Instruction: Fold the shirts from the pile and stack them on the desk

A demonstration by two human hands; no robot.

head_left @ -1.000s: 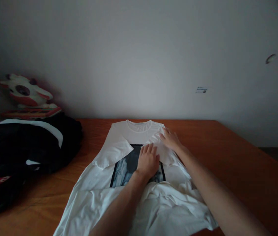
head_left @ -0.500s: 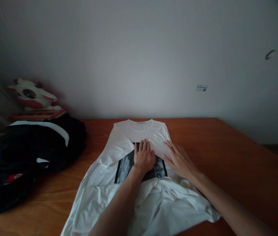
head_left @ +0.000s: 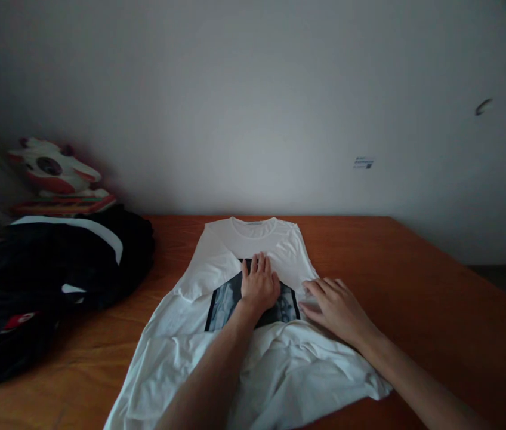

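A white T-shirt (head_left: 217, 251) lies on the wooden table, its collar toward the wall and its lower part rumpled toward me. On the chest is a dark grey printed picture (head_left: 226, 303), partly covered by my left hand (head_left: 259, 288). That hand rests flat on the print with its fingers stretched out. My right hand (head_left: 340, 310) is at the shirt's right side, beside the print. Its fingers are bent, with a gap between thumb and forefinger, and white cloth shows near the fingertips. The folded sleeve on the left lies across the shirt body.
A heap of black clothing (head_left: 56, 263) with white stripes lies at the left. Behind it sit a cow-shaped toy (head_left: 56, 167) and a red toy keyboard (head_left: 67, 206). The wooden table (head_left: 423, 310) meets a grey wall (head_left: 253, 107) bearing a small label (head_left: 363, 162).
My right hand has moved lower and slightly right, toward the shirt's side, and its fingers have curled. My left hand stays on the print. The view has shifted slightly.
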